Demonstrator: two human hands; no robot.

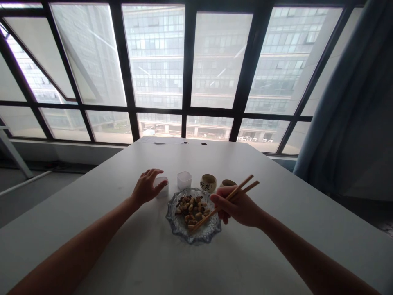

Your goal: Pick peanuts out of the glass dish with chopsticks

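A pair of wooden chopsticks (246, 185) is held in my right hand (236, 207), whose fingers are closed around them. Their tips reach down among the nuts (192, 205), which look like peanuts with some darker pieces, in a scalloped glass bowl (196, 240). My left hand (146, 186) is beside a small whitish square container (162, 190), thumb and fingers apart over its left side and rim; whether they touch it I cannot tell. The thumb hides part of that container's opening.
Behind the bowl stand a second whitish square container (184, 180), a beige cup with dark characters (208, 183) and a similar cup (229, 182) partly covered by my right hand. Papers (162, 140) lie at the white table's (147, 254) far end, near windows.
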